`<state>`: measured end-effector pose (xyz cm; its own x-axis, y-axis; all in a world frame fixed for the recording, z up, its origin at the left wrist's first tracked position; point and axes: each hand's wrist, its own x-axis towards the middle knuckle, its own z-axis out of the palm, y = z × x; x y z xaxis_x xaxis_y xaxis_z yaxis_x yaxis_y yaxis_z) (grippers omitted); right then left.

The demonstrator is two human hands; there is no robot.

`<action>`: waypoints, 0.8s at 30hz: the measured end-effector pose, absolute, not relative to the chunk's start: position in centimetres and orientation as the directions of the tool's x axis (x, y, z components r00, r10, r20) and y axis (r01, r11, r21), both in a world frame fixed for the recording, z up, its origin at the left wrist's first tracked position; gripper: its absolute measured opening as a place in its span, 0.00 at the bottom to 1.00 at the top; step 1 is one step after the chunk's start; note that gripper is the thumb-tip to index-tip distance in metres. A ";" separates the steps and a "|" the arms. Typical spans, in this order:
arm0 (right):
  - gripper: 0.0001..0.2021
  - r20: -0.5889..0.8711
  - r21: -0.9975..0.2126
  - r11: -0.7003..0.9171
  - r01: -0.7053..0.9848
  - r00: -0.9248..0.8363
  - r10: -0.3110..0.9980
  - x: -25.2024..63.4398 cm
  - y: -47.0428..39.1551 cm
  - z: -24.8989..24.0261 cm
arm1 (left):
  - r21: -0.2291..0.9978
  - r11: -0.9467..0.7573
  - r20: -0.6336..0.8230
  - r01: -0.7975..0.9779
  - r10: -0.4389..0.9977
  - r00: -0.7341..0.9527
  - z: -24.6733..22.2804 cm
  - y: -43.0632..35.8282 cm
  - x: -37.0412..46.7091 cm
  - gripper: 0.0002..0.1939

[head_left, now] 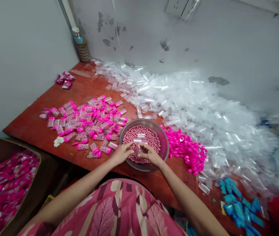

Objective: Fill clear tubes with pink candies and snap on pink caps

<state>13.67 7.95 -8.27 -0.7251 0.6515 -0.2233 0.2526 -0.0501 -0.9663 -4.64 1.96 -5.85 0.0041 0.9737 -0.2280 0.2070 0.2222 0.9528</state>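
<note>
A round metal bowl stands near the front table edge, holding many small pink balls. Over it, my left hand and my right hand face each other, fingers curled and thumbs opposed. Between their fingertips is a small clear container that looks filled with pink balls; its outline is blurred. Both hands seem closed about it. Just beyond the fingertips, a few clear empty containers lie on the balls. Right of the bowl is a heap of bright pink caps.
Filled containers with pink caps cover the table's left part. A large pile of clear containers runs along the wall. Blue pieces lie at right front. A carton of pink packets stands lower left; a bottle is in the corner.
</note>
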 end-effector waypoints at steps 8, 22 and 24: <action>0.22 -0.228 -0.974 -0.191 0.124 -0.528 0.818 15.4 7.2 -3.6 | 0.873 0.400 -0.344 -0.280 0.911 0.228 -5.4 3.8 -1.2 0.19; 0.10 -0.230 -0.948 -0.054 0.313 -0.559 0.796 18.1 6.4 -3.0 | 0.936 0.349 -0.343 0.047 0.871 0.351 -5.0 5.0 -1.0 0.18; 0.11 -0.317 -0.948 -0.258 0.186 -0.492 0.811 18.0 6.2 -4.3 | 0.927 0.370 -0.372 0.065 0.876 0.308 -5.7 5.1 -1.1 0.19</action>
<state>18.00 6.23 -4.35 -0.4916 0.8112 -0.3166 0.1856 -0.2576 -0.9483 -1.06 5.15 -5.68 0.3083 0.8757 -0.3716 0.0654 0.3702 0.9266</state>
